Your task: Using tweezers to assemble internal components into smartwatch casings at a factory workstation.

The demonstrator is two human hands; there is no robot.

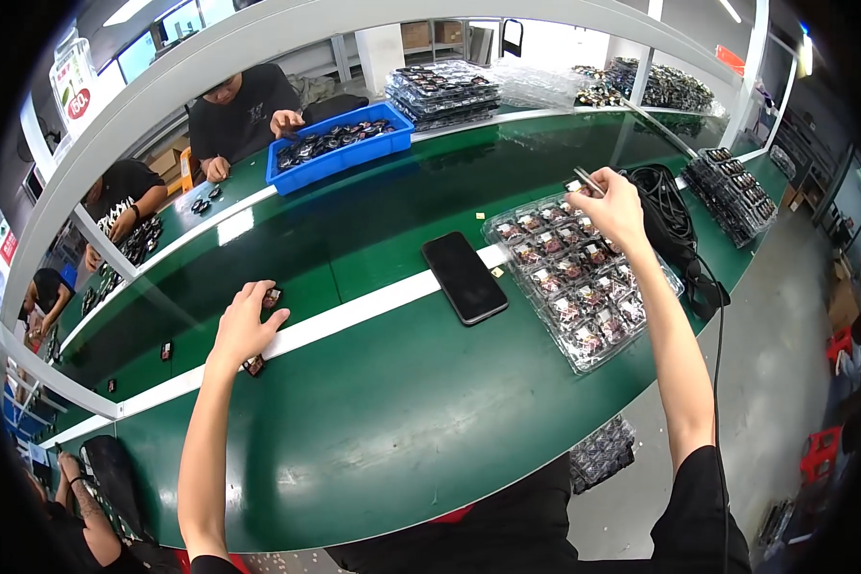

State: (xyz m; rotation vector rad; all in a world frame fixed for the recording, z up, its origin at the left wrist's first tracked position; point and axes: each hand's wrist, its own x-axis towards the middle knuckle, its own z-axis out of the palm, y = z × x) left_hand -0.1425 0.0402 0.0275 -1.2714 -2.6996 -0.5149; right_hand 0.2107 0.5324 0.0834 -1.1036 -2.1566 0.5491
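My left hand (243, 330) rests on the green bench, thumb and fingers apart. Beside its fingertips is a small black part (273, 298), and another dark part (253, 365) lies below the thumb side, partly hidden; I cannot tell whether the hand touches either. Over the far end of a clear plastic tray (581, 365), my right hand (614, 209) is closed on a slim metal tool that looks like tweezers (585, 179). Rows of small assemblies with clear and reddish-brown bits fill the tray's pockets. What sits under the right fingertips is mostly hidden.
A black phone (465, 277) lies left of the tray. Black cables and a pouch (662, 206) crowd its right side, near stacked trays (729, 196). Across the conveyor stands a blue bin (342, 165) of dark parts, with co-workers at the far left. A white frame arches overhead.
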